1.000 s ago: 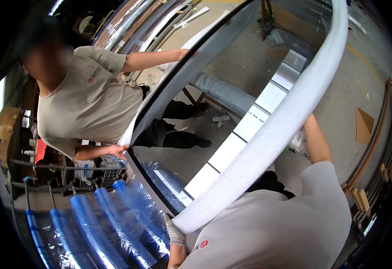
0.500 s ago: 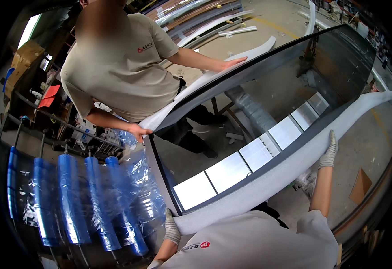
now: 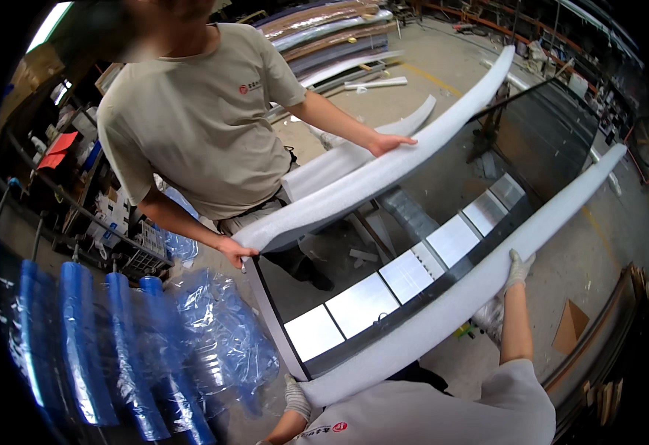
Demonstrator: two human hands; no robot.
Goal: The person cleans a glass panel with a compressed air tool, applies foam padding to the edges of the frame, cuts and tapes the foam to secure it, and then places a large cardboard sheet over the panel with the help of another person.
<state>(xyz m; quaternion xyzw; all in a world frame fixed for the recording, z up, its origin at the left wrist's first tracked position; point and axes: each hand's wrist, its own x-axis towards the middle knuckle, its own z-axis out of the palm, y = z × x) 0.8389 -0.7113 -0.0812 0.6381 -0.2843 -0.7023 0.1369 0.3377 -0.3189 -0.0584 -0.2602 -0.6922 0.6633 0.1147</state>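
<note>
My left hand (image 3: 296, 397), mostly closed, has hold of one end of the near foam strip (image 3: 428, 320) | my right hand (image 3: 517, 269) meets its outer side, fingers partly hidden, closure I can't tell | glass panel (image 3: 443, 204) ahead of both hands, towards the co-worker (image 3: 198, 126) opposite

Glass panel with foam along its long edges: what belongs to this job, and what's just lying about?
Job: glass panel, near foam strip, far foam strip, left hand, right hand, co-worker's hands.

Seemingly lying about: crumpled plastic, red sheet, brown triangle.
</note>
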